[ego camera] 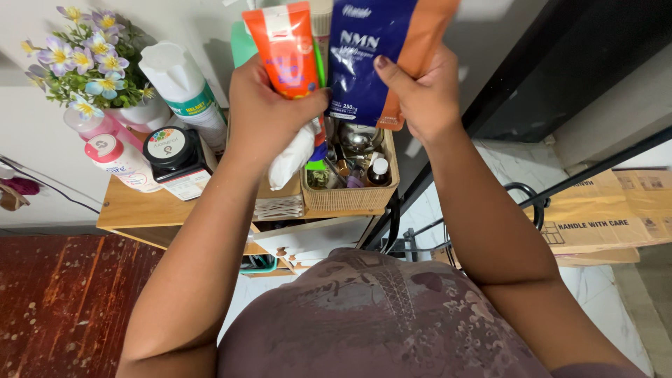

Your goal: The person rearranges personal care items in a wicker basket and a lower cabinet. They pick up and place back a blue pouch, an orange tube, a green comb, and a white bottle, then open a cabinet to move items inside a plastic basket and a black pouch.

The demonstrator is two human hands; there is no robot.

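My left hand (266, 112) is closed around several upright tubes, with an orange tube (285, 49) in front and a white tube (290, 157) and a green one poking out below. My right hand (423, 94) grips a dark blue and orange pouch (374, 56) by its lower edge. Both hands hover above a woven basket (350, 199) on a wooden shelf (140, 210). Inside the basket lie a small brown bottle with a white cap (379, 171), a shiny metal piece (359, 138) and other small items.
Left on the shelf stand a white pot of purple flowers (94, 59), a white spray bottle with a green label (185, 91), a pink-capped bottle (115, 157) and a black-lidded jar (175, 157). A cardboard box (609, 217) lies right on the marble floor. A dark door (581, 63) stands behind.
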